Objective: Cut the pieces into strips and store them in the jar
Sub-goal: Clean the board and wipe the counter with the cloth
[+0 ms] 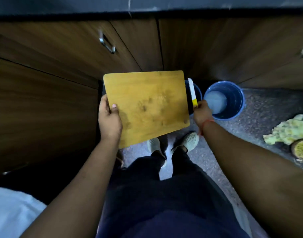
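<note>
My left hand (pixel 109 117) grips the left edge of a bare wooden cutting board (pixel 147 103), thumb on top, holding it level above the floor. Its surface shows dark stains and no pieces. My right hand (pixel 201 111) grips the yellow handle of a knife (pixel 192 91), whose white blade points away from me along the board's right edge. No jar shows in view.
A blue bucket (pixel 233 93) holding cloudy water stands on the speckled floor, right of the board, and a second dark bucket (pixel 198 92) is half hidden behind the knife. Wooden cabinet doors (pixel 61 57) rise ahead and to the left. Greenish scraps (pixel 289 129) lie at far right. My feet are below the board.
</note>
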A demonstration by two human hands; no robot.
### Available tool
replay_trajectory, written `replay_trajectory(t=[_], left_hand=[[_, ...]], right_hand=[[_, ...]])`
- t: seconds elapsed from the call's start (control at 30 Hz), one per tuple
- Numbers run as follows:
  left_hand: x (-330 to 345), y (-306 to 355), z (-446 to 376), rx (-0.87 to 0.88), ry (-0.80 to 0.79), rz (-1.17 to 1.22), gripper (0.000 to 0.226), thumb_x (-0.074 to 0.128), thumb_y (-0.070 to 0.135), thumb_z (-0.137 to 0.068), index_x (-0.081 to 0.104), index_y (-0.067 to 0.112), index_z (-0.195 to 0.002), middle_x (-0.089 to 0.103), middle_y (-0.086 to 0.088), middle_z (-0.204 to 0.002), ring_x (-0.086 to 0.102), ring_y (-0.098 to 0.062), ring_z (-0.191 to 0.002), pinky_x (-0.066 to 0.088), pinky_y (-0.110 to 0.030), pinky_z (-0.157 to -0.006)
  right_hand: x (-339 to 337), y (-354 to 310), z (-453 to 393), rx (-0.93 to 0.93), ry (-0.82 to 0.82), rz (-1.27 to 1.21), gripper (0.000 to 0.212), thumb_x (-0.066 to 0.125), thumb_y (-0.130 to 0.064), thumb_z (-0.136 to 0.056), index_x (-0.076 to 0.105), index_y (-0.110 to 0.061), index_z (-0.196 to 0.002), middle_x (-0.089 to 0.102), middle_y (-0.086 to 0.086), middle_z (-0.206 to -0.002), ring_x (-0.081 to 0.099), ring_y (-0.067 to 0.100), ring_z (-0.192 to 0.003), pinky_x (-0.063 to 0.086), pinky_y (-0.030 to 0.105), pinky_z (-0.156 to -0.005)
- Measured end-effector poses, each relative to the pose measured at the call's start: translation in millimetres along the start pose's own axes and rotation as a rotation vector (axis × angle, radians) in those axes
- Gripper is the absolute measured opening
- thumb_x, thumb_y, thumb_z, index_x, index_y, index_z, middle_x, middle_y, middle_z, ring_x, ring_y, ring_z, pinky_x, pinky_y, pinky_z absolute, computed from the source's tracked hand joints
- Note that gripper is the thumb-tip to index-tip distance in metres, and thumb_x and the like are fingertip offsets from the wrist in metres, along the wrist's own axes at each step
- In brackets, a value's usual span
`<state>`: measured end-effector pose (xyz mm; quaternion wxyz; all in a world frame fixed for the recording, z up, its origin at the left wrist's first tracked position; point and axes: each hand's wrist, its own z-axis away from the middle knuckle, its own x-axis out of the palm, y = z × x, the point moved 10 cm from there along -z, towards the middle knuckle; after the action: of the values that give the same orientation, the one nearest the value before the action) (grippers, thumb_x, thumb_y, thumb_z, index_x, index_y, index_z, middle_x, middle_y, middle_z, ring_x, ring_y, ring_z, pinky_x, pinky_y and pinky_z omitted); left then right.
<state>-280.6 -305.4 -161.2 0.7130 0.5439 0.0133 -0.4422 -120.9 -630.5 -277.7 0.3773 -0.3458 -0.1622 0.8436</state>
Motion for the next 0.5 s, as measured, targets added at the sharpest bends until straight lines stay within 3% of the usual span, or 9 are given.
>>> replay_trajectory(t=[0.07,0.17,0.2,0.33,0.5], left_hand=[[-30.8,19.3,3.0,0.015,0.045,0.046,0.045,0.046,0.019,-0.106,0.042,0.025,-0.151,0.055,0.011,-0.141,0.052,-0.007,-0.129,0.039,-0.027,-0.111],[-71.6,43.3,3.2,0.042,0.092,0.135,0.042,0.046,0.015,-0.106,0.047,0.023,-0.147,0.059,0.013,-0.135,0.055,-0.003,-0.123,0.040,-0.023,-0.107],[-81.8,50.1,1.2,0.050,0.109,0.157,0.040,0.046,0.014,-0.106,0.050,0.025,-0.144,0.062,0.015,-0.129,0.058,0.001,-0.117,0.042,-0.022,-0.104],[-121.8,89.8,-27.5,0.116,0.142,0.196,0.035,0.045,0.009,-0.104,0.058,0.035,-0.124,0.064,0.022,-0.111,0.059,0.015,-0.095,0.042,-0.010,-0.085],[-143.0,133.1,-91.2,0.193,0.073,0.201,0.032,0.043,0.017,-0.107,0.059,0.028,-0.133,0.061,0.020,-0.119,0.054,0.019,-0.099,0.039,-0.005,-0.083]], right_hand=[[1.1,-25.0,20.1,-0.067,-0.044,-0.062,0.005,0.046,-0.012,-0.099,0.049,-0.016,-0.101,0.059,0.015,-0.097,0.054,0.025,-0.085,0.050,0.040,-0.077],[1.6,-75.0,58.3,-0.164,-0.081,-0.177,0.005,0.044,-0.018,-0.103,0.048,-0.016,-0.102,0.053,0.003,-0.081,0.051,0.016,-0.068,0.049,0.023,-0.047],[-0.9,-87.2,67.9,-0.198,-0.063,-0.224,0.005,0.044,-0.017,-0.103,0.049,-0.015,-0.102,0.051,0.000,-0.078,0.048,0.013,-0.065,0.047,0.018,-0.044],[-6.7,-150.1,101.4,-0.341,0.002,-0.308,0.008,0.044,-0.015,-0.104,0.051,-0.013,-0.107,0.053,-0.002,-0.084,0.047,0.005,-0.064,0.041,0.011,-0.041],[-1.7,-213.9,124.4,-0.401,0.132,-0.382,0.006,0.047,-0.018,-0.103,0.052,-0.017,-0.104,0.055,0.002,-0.094,0.050,0.009,-0.072,0.046,0.017,-0.041]])
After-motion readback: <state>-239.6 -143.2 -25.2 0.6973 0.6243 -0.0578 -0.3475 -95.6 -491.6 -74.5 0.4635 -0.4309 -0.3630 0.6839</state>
